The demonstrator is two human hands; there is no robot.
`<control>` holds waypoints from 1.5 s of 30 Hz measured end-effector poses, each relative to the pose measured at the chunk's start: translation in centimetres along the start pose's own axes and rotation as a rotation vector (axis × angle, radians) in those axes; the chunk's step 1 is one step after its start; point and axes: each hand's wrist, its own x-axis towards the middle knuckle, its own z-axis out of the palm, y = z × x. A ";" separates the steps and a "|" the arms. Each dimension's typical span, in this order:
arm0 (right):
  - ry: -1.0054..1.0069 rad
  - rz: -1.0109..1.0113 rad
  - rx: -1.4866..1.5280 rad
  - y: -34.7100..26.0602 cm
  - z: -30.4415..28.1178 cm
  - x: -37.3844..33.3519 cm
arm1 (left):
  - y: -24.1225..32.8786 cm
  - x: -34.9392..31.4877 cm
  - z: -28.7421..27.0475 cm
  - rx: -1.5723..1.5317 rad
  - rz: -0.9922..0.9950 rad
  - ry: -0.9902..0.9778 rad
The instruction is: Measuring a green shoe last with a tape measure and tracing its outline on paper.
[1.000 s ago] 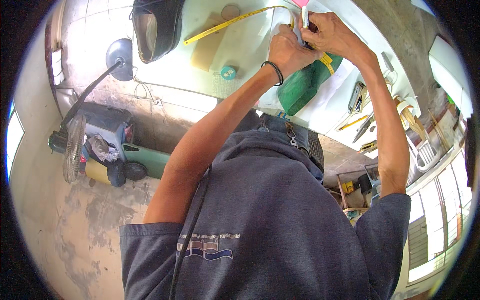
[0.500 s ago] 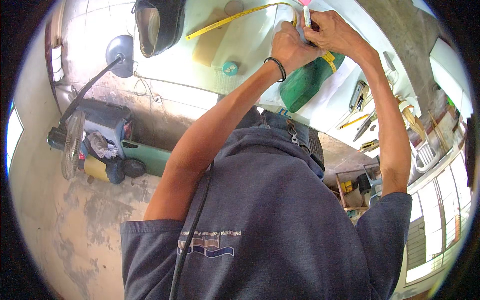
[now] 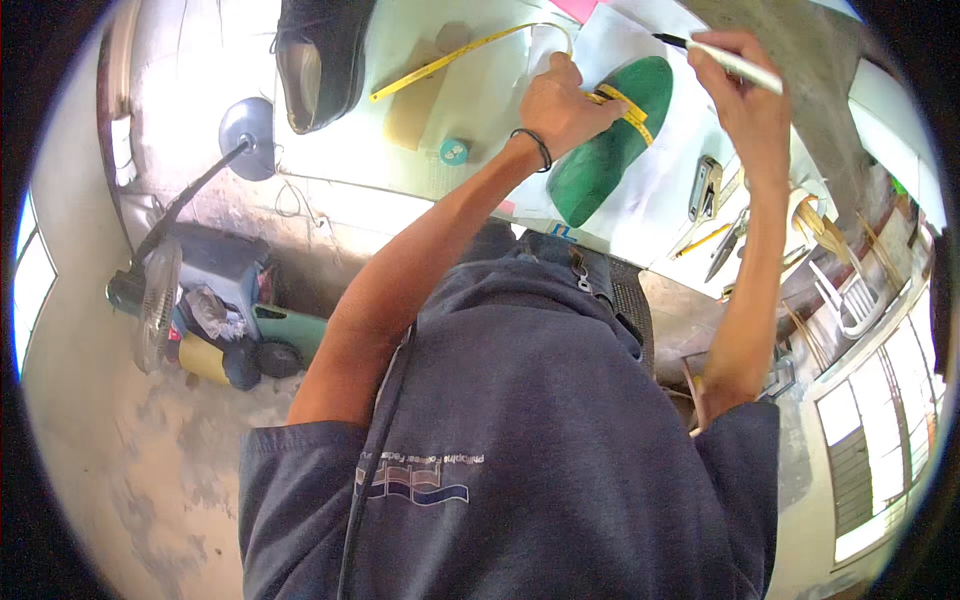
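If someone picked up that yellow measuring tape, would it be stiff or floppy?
Probably floppy: the measuring tape wraps over the green foot-shaped form and curves near the left hand. It's likely light, being a thin, narrow strip. Its loose end would probably swing or slide easily, as nothing visible pins it.

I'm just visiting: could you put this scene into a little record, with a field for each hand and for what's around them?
Left hand: this hand holds the yellow measuring tape against a green shoe-shaped form
Right hand: this hand holds a white pen, raised apart from the form
Pen direction: dark end toward the left
Tape: crosses the form; its loose end curves away leftward
Left side of table: black shoe, round teal object
Right side of table: pencil
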 end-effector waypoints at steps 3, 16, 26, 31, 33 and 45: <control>0.263 -0.001 0.195 4.1 -1.0 -5.2 | 0.5 -0.5 0.2 0.071 0.118 0.018; 0.893 0.517 0.457 7.8 5.9 -24.6 | 6.1 -3.7 10.3 0.869 0.996 -0.670; 1.231 0.574 0.660 10.4 5.9 -30.3 | 11.4 0.1 17.1 0.379 1.284 -0.339; 1.372 0.557 0.679 11.4 4.3 -30.0 | 9.3 -4.4 18.6 0.420 1.427 -0.838; 1.416 0.549 0.675 12.0 3.6 -29.9 | 8.1 -8.3 18.0 0.434 1.463 -1.044; 0.720 0.445 0.362 10.3 2.2 -23.5 | 2.3 -10.8 3.7 0.664 1.094 -1.297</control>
